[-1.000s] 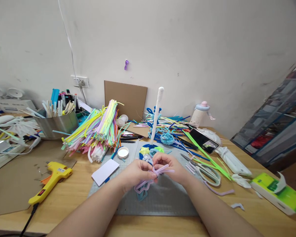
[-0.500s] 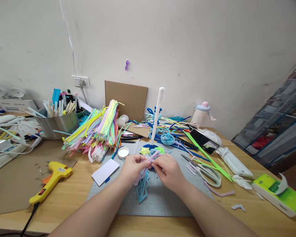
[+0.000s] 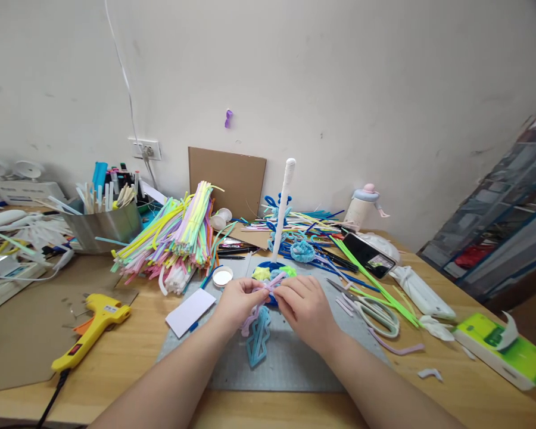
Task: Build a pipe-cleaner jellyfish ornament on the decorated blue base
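In the head view, our left hand [image 3: 237,302] and right hand [image 3: 307,307] pinch a lilac fuzzy-stem piece [image 3: 276,281] above the grey mat [image 3: 295,366]. Just behind stands a white post [image 3: 283,214]; scissors [image 3: 361,302] lie near our right hand, a light-blue zigzag piece [image 3: 258,339] below the left. Our fingers hide the pinched part; its exact shape we cannot tell.

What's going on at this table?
A person is working with fuzzy craft strips. The left hand and right hand meet at the fingertips, pinching a lilac strip over a gray mat. A blue zigzag piece shows just below the hands, and a white post stands beyond them. Scissors lie to the right; a yellow glue gun lies to the left.
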Demonstrator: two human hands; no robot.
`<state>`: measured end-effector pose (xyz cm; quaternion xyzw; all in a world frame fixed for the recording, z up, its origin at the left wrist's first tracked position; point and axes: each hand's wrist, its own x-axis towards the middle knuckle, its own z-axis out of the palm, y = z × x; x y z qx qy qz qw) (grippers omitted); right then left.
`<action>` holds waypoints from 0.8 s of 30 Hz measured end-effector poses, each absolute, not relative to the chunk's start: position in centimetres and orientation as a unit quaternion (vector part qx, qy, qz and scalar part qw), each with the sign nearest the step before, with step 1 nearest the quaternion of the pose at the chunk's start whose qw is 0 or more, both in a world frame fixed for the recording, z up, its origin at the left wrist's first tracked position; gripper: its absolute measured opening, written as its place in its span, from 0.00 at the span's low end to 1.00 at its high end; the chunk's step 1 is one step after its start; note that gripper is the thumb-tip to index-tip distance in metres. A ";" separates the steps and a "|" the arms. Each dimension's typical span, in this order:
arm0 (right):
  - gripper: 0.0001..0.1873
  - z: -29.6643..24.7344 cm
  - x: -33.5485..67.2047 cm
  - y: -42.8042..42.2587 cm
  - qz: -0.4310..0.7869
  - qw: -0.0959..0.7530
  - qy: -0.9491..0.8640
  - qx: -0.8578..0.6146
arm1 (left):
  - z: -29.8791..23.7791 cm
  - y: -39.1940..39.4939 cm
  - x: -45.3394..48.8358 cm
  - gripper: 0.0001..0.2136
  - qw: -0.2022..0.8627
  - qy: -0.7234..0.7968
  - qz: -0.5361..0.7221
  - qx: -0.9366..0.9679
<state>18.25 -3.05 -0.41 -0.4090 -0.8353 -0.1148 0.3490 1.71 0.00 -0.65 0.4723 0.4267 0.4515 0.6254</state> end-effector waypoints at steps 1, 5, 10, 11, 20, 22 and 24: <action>0.06 -0.4 18.3 -3.0 -0.121 0.356 -0.835 -0.401 | -0.7 -0.1 1.7 0.13 0.626 0.431 0.448 0.471; 0.09 -0.6 18.5 -3.2 -0.136 0.306 -0.868 -0.367 | -1.1 -0.5 1.8 0.09 0.572 0.460 0.432 0.524; 0.09 -0.3 18.6 -3.2 -0.102 0.252 -0.893 -0.359 | -1.1 -0.8 1.3 0.05 0.340 0.457 0.378 0.730; 0.09 0.0 18.7 -3.2 -0.079 0.256 -0.895 -0.356 | -0.9 -0.9 1.2 0.05 0.311 0.433 0.366 0.763; 0.10 2.5 20.0 -2.7 0.308 0.260 -0.886 -0.229 | 1.7 -2.2 0.2 0.08 0.551 0.267 0.174 0.771; 0.13 2.6 19.9 -2.7 0.368 0.282 -0.859 -0.216 | 1.7 -2.2 0.2 0.10 0.615 0.261 0.173 0.723; 0.14 2.4 19.6 -2.7 0.402 0.320 -0.826 -0.234 | 1.6 -2.1 0.4 0.11 0.674 0.274 0.193 0.659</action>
